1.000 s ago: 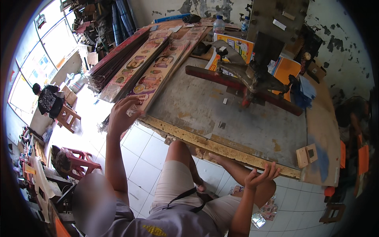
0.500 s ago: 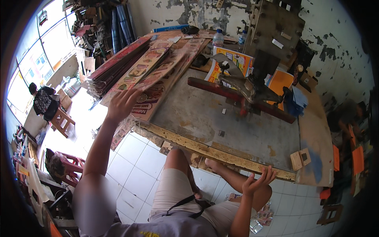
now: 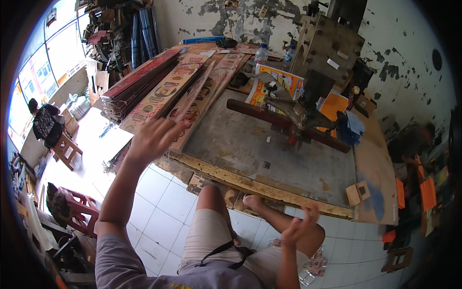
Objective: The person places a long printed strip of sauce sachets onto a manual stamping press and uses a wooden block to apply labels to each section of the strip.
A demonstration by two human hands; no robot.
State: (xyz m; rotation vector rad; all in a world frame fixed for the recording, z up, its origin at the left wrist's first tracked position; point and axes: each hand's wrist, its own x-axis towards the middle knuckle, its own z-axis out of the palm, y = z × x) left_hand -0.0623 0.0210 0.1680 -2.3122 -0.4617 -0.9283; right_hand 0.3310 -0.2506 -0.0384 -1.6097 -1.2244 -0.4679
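My left hand (image 3: 155, 138) is raised over the table's left front corner, fingers bent around the near end of a long, thin printed sheet strip (image 3: 196, 91). The strip is tilted up, nearly edge-on, above a stack of similar printed strips (image 3: 211, 91). Another row of printed strips (image 3: 168, 89) lies just left of it. My right hand (image 3: 299, 225) is just off the table's front edge, near my knee, with nothing visible in it; its fingers are apart and slightly smeared by motion.
A heavy press with a dark red crossbar (image 3: 284, 126) stands over the grey metal bed (image 3: 240, 139). Dark red bundled strips (image 3: 139, 79) lie far left. A small wooden block (image 3: 357, 193) sits near the right front corner. Bottles (image 3: 261, 54) stand behind. A person (image 3: 414, 139) is at right.
My left hand has moved slightly right and nearer, and the strip now stands more on edge above the stack. My right hand has come off the table's front edge.
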